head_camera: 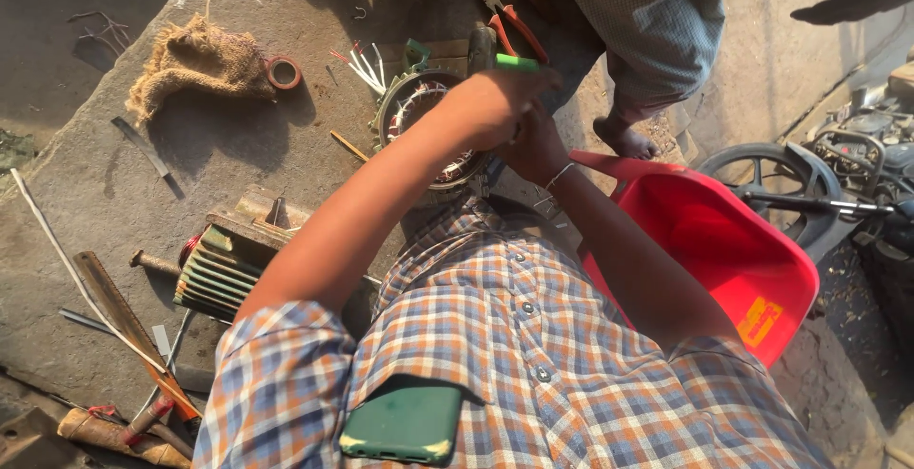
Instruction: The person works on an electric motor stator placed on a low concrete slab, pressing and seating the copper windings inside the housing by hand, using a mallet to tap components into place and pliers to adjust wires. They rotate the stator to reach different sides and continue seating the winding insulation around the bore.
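My left hand [487,105] is closed around a tool with a green handle [519,62], held over a round motor stator [411,107] with copper windings that lies on the stone slab [238,155]. Just below and to the right, touching the left hand, my right hand [535,150] has a thin bracelet on its wrist. It rests at the stator's right edge, its fingers hidden behind the left hand. White and red wire ends [364,69] stick out of the stator's top left.
Another person stands at the top, bare foot [624,136] by a red plastic chair [724,250]. Red-handled pliers [519,31], a burlap rag [195,59], a tape roll [283,72], a finned motor housing [219,269] and files [124,317] lie around. A motorcycle [838,174] stands at right.
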Tool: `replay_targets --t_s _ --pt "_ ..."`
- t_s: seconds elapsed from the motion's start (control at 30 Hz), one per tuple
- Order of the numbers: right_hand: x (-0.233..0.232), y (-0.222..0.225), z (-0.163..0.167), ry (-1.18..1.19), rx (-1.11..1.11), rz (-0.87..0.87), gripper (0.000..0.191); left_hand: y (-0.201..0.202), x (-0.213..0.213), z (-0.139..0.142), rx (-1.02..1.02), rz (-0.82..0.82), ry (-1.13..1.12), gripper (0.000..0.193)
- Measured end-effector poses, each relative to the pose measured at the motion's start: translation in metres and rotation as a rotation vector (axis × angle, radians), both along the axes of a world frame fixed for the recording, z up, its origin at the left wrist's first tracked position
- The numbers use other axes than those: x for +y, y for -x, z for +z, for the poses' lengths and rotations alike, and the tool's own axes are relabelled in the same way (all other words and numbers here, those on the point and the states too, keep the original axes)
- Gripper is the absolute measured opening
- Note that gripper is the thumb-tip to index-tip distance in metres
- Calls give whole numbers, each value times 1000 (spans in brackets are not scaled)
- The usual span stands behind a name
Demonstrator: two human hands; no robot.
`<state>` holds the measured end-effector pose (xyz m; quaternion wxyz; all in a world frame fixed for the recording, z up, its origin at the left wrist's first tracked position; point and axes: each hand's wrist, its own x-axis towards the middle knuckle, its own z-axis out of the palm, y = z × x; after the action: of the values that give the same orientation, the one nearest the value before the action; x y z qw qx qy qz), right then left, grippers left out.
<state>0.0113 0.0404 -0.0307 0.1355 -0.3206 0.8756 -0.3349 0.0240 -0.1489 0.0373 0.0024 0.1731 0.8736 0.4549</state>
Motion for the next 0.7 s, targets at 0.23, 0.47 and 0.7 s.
replay_targets --t_s 0.23,0.47,0.7 --pt "-3 -1 -32 -23 210 87 36 4 23 9 36 -96 253 41" --pt "-10 -24 0 100 222 -27 15 -40 -15 -75 -97 389 238 27" --pt "-19 -29 14 142 163 -150 21 -41 -1 -122 -787 482 182 22"
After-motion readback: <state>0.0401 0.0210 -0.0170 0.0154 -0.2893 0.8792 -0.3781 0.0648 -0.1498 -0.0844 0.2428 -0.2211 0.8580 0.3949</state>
